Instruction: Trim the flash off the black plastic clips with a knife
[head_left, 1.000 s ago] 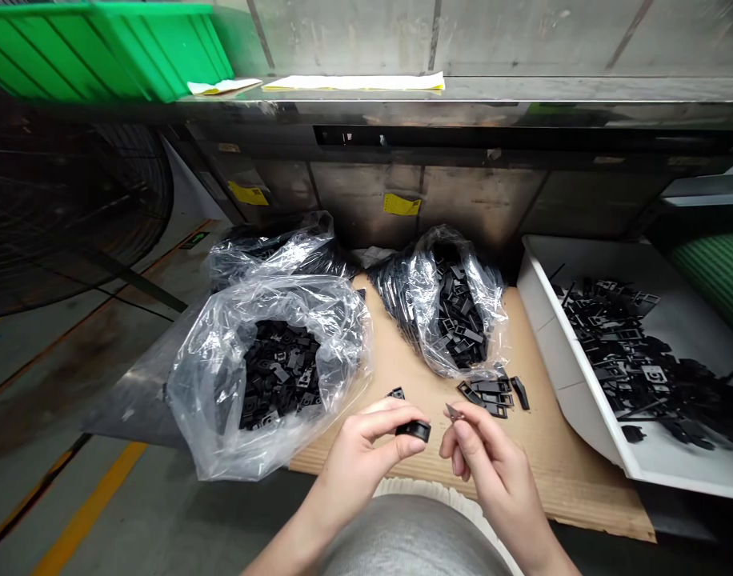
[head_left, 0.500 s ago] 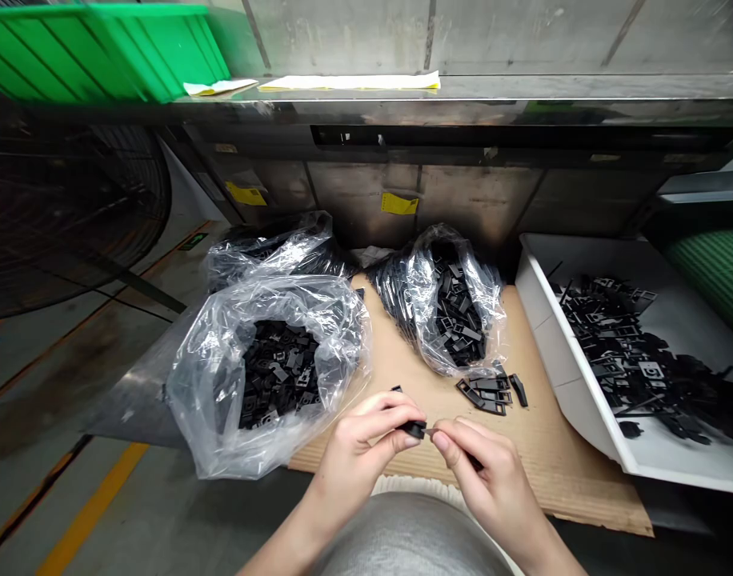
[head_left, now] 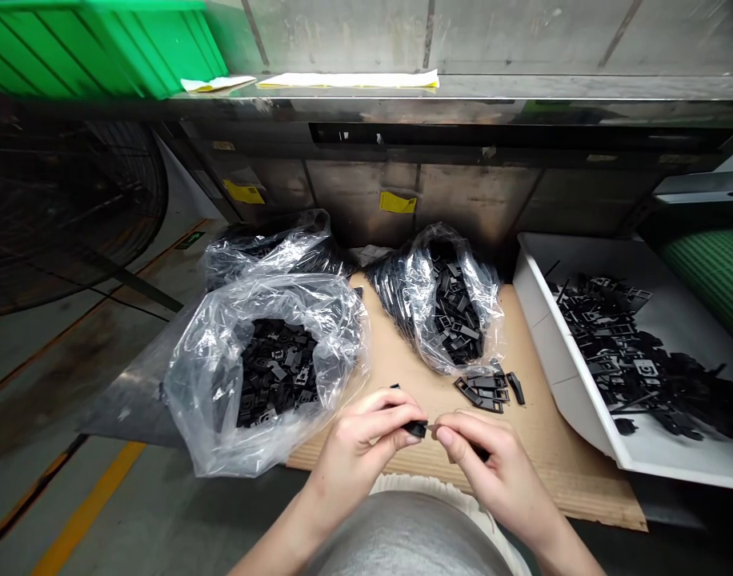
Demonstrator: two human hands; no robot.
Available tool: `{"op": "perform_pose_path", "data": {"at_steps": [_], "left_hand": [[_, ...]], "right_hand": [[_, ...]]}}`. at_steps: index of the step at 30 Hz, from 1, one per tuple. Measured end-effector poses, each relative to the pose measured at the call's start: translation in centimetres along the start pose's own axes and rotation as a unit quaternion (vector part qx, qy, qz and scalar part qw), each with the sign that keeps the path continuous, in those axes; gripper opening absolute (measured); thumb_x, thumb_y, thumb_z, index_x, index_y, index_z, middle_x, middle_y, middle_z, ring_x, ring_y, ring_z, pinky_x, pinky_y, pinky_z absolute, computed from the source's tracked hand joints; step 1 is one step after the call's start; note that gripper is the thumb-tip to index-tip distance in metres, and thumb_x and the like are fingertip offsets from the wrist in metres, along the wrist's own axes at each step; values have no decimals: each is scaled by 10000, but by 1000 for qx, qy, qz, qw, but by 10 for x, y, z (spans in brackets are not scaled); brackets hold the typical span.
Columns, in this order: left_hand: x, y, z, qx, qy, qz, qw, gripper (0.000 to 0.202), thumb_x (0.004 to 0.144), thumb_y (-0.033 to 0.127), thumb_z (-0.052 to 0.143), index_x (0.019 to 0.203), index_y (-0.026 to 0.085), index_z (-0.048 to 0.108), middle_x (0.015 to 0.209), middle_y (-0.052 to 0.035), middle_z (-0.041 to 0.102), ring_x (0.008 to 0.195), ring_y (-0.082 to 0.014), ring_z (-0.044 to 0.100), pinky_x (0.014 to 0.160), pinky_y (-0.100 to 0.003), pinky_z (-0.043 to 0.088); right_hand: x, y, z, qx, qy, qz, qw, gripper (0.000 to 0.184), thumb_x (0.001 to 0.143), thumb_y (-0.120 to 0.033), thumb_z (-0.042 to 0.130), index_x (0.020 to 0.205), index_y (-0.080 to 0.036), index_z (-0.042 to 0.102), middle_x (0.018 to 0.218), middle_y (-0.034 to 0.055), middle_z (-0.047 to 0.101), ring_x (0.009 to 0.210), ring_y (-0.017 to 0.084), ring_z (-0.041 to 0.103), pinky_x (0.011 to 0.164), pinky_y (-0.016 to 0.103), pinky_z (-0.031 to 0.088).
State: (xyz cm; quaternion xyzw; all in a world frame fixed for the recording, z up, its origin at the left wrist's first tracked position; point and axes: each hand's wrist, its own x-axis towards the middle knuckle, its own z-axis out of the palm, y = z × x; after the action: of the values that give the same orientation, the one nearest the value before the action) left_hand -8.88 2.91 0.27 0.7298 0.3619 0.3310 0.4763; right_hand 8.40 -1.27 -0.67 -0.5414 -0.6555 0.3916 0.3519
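Observation:
My left hand (head_left: 362,438) is closed, pinching a small black plastic part (head_left: 415,429) between thumb and fingers above the cardboard. My right hand (head_left: 492,456) is wrapped round a thin pointed tool (head_left: 432,428), whose tip meets or nearly meets the right end of that part; most of the tool is hidden in the fingers, with a bit of dark handle showing. A small pile of black plastic clips (head_left: 485,390) lies just beyond my hands. Behind my left fingers, the end of another black piece (head_left: 394,386) shows.
An open clear bag (head_left: 207,384) of black parts stands at left, with another bag (head_left: 270,248) behind it. A third open bag (head_left: 423,304) sits at centre. A white tray (head_left: 546,344) of black pieces and scraps stands right. Cardboard (head_left: 396,352) lies underneath; a metal shelf (head_left: 522,88) crosses above.
The whole view has shifted slightly. My right hand has moved a little to the right and turned slightly, while my left hand keeps its pinch on the black part.

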Motion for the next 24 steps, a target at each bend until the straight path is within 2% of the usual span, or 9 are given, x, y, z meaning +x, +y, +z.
{"op": "perform_pose_path", "data": {"at_steps": [5,8,11,13,16,18,20,24], "left_hand": [[1,2,-1,-11,9,-11,1000,226,774,82,572,901,239,672,896,-16,615,858,-171,567,766,-243,421],[1,2,-2,-19,7,-13,1000,222,770,78,576,886,236,679,876,-16,618,842,-169,570,755,-240,422],[3,1,-2,-34,-12,-19,999,197,765,79,584,871,211,684,867,-23,625,837,-167,575,763,-235,421],[5,1,-1,-44,-22,-22,999,189,763,78,584,867,199,686,870,-30,629,841,-171,577,766,-238,423],[7,1,0,-49,-18,-25,998,191,758,69,582,859,191,689,869,-36,627,837,-174,578,759,-241,429],[8,1,0,-53,-17,-29,998,197,753,61,582,855,190,689,871,-36,625,839,-172,578,761,-241,429],[8,1,-1,-61,-20,-41,997,189,746,63,588,845,188,688,875,-36,627,855,-178,576,784,-252,422],[6,-1,-1,-135,-10,-127,983,155,758,129,589,888,176,660,871,-40,647,827,-191,598,780,-292,437]], "right_hand": [[-2,2,4,-44,-6,-12,999,244,873,-260,387,763,-162,581,627,13,524,577,138,490,543,249,353],[-1,2,3,-31,-17,-7,999,255,872,-265,384,738,-164,577,620,9,509,581,137,474,547,253,336],[3,4,-2,111,-82,47,989,270,857,-302,423,674,-159,562,549,-26,443,527,101,412,510,227,308],[5,7,-5,214,-153,86,961,296,835,-355,460,656,-151,576,484,-51,404,430,66,340,429,198,271],[7,12,-6,265,-211,106,935,341,799,-422,494,663,-133,613,438,-53,428,342,36,284,347,175,223],[7,15,-3,277,-198,114,933,341,795,-432,496,674,-132,604,453,-49,448,338,32,295,339,167,223],[7,16,0,278,-159,123,939,320,808,-417,485,683,-137,574,484,-49,450,359,32,317,352,164,236],[7,14,5,261,-79,136,952,301,826,-391,467,695,-133,549,524,-43,448,406,43,353,388,173,268]]}}
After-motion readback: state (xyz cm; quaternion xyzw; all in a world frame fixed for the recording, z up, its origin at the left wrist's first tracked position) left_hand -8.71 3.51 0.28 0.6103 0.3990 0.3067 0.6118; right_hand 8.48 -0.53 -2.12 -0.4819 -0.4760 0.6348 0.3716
